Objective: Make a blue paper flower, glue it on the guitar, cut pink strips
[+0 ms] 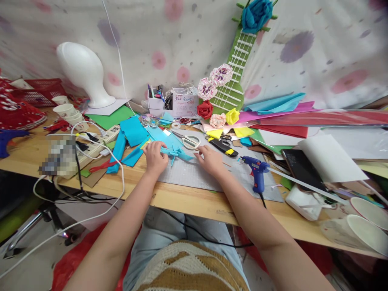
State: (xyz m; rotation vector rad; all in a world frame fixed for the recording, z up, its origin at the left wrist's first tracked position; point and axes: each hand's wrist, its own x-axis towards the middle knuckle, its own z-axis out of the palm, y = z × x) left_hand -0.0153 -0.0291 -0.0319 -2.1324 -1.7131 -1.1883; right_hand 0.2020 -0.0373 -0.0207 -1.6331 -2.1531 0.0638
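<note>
Wood desk (188, 198) | blue paper (174, 153) nearside of scissors (183, 138): prob lt, soft, tears ez; grip ends | L hand (155, 158), R hand (209, 160): fingers curled, pinch unclr

The bare left forearm (121, 226) is slanting in from 7 o'clock, pointing toward 1, and the left hand (156, 157) is curling palm-down with its fingers bent inward. The bare right forearm (257, 218) is entering from 5 o'clock, pointing toward 11; the right hand (209, 159) is bending its fingers toward 10.
</note>
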